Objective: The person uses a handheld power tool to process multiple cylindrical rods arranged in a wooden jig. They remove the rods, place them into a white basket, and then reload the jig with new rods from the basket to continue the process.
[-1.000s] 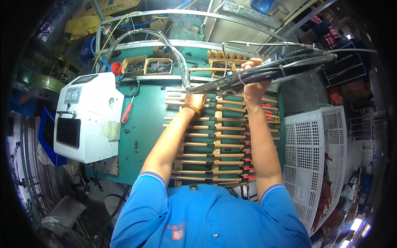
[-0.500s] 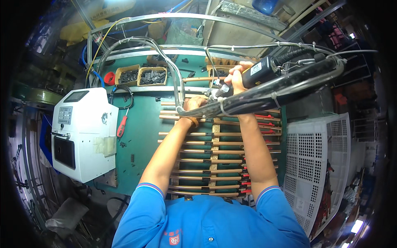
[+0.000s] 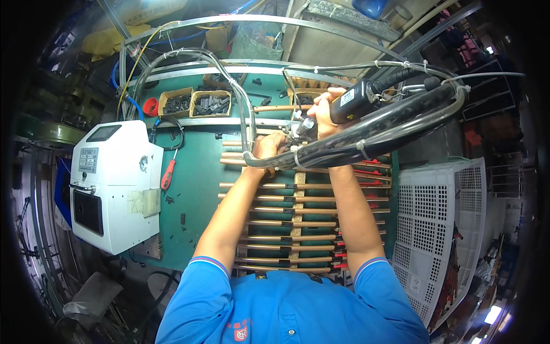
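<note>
My right hand (image 3: 325, 119) is closed around a black powered screwdriver (image 3: 350, 104), held tilted over the far part of the workbench. Its metal-and-clear nozzle (image 3: 302, 127) points down beside the fingers of my left hand. My left hand (image 3: 269, 145) is closed on a copper-coloured rod among the far rods; its fingertips are partly hidden by the nozzle and hoses. Nearer me lie several copper-coloured rods (image 3: 269, 198) in a row, with small black fittings along them and red parts at their right ends. A bundle of black and clear hoses (image 3: 321, 150) crosses above my wrists.
At left stands a white machine (image 3: 120, 183) beside a red-handled screwdriver (image 3: 168, 175). Two cardboard boxes (image 3: 211, 104) of black parts and a red cup (image 3: 150, 107) sit at the back. A white perforated crate (image 3: 424, 229) is at right; metal frame bars (image 3: 252, 20) run across the back.
The powered screwdriver and my right hand have shifted slightly left and down, and the hose bundle has sagged nearer me. My left hand stays almost in place.
</note>
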The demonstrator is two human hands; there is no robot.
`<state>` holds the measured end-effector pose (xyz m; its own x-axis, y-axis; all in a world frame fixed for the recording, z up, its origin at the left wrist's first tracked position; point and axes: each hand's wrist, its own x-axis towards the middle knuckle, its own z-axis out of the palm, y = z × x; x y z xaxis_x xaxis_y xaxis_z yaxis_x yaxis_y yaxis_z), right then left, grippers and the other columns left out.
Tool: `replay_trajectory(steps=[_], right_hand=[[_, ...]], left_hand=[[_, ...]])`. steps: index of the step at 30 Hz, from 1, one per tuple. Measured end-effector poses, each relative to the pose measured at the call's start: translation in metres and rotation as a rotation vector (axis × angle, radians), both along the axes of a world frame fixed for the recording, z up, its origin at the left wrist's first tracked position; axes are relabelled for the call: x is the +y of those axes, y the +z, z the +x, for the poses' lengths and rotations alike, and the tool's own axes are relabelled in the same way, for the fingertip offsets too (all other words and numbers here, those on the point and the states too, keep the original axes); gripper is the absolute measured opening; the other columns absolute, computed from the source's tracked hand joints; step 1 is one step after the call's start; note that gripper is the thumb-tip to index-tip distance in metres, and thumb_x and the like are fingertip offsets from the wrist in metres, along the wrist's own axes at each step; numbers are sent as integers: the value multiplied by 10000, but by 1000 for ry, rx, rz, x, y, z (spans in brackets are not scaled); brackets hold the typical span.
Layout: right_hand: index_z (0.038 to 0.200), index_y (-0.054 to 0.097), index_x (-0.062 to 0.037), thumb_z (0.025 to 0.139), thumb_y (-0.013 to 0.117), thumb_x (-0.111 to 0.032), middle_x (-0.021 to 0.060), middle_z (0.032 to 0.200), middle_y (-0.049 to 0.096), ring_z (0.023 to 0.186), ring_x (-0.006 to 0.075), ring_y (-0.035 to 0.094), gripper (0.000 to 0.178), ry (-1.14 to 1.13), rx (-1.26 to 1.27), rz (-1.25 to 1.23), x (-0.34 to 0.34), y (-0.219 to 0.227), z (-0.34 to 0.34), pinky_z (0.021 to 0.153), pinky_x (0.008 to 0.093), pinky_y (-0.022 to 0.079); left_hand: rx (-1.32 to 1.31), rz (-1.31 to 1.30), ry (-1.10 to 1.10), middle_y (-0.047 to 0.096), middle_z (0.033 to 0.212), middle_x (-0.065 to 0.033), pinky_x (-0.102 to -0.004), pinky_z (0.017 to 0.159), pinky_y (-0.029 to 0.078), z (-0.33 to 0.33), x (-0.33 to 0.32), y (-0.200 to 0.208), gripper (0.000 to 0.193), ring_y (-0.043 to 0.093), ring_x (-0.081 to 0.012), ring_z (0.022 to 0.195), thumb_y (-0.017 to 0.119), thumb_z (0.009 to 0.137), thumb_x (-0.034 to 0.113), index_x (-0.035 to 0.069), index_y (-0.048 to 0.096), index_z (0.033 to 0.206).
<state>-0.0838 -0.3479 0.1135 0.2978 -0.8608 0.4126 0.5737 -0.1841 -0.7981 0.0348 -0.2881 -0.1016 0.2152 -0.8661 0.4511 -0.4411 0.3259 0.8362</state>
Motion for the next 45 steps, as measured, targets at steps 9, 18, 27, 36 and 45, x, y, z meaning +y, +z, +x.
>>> replay_trajectory(steps=[9, 18, 27, 36, 45], right_hand=[[1064, 495, -29, 839, 587, 78, 69, 820, 565, 687, 131, 588, 266, 200, -318, 452, -3, -13, -3, 634, 272, 538], [1022, 523, -52, 819, 609, 81, 85, 809, 583, 634, 145, 596, 258, 164, -267, 426, 1, -17, 1, 598, 275, 523], [990, 520, -50, 774, 642, 99, 62, 775, 586, 614, 141, 601, 290, 126, -275, 478, 4, -39, 2, 549, 275, 514], [1047, 501, -49, 848, 579, 68, 82, 857, 581, 659, 138, 609, 243, -24, 33, 78, -2, -12, 7, 632, 284, 545], [992, 506, 1, 797, 561, 100, 66, 793, 584, 641, 140, 616, 225, -221, 133, -91, 19, 54, -13, 625, 285, 555]], left_hand=[[294, 260, -87, 610, 839, -83, -416, 682, 446, -5, 2, 0, 245, 614, -310, 811, 718, 684, 60, 82, 586, 889], [22, 161, -94, 642, 833, -134, -393, 679, 520, 11, 3, 14, 251, 641, -317, 774, 716, 671, -10, 33, 646, 908], [-138, 93, -72, 588, 726, -127, -382, 594, 494, 20, 4, 20, 206, 601, -296, 688, 716, 660, -56, 5, 674, 852], [-186, 109, -64, 612, 997, -132, -388, 759, 513, 31, 0, -34, 230, 621, -290, 895, 681, 780, 107, 46, 658, 1000], [-422, 184, -9, 649, 1024, -95, -383, 825, 511, -8, 31, 6, 207, 626, -312, 928, 683, 808, 114, 56, 650, 1004]])
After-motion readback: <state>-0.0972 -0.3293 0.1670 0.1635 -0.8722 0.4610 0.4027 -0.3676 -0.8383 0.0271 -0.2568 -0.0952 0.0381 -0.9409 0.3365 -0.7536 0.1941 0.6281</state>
